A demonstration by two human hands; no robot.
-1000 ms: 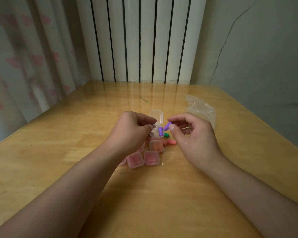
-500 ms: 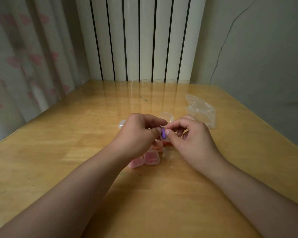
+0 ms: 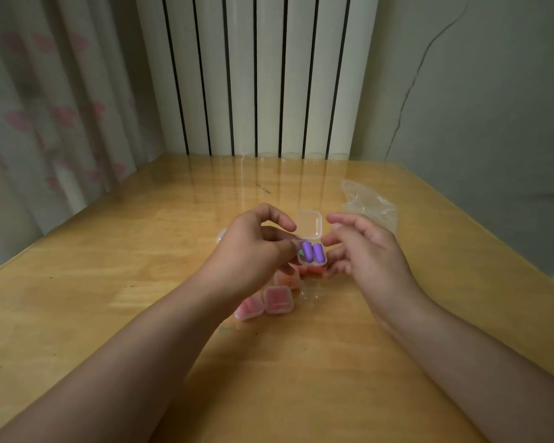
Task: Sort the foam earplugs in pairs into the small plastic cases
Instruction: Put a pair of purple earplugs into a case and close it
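Holding the little clear case (image 3: pixel 311 255) up off the surface (image 3: pixel 109 282), the left hand (image 3: pixel 250 247) has its grip pinched on the case's left edge, thumb and fingers curled in, and that keeps the tray level and steady in front of the camera. Two purple earplugs (image 3: pixel 312 252) lie side by side inside it, a matched pair, so this one looks filled. Its lid (image 3: pixel 308 224) stands flipped up on the far side, hinge away from the person, leaving the mouth free. The right hand (image 3: pixel 362 247) hangs just right of the case with fingers loosely spread and nothing in them; whether a fingertip brushes the case's right edge, I cannot tell. It sits well for pressing that lid down, which I judge to be the next move. Below, closed cases with pink earplugs (image 3: pixel 277 300) cluster near the person, parked out of the way as finished work. A crumpled clear bag (image 3: pixel 370 206) lies far right, probably what the supplies came in. One snag: a crooked press could pop the foam out.
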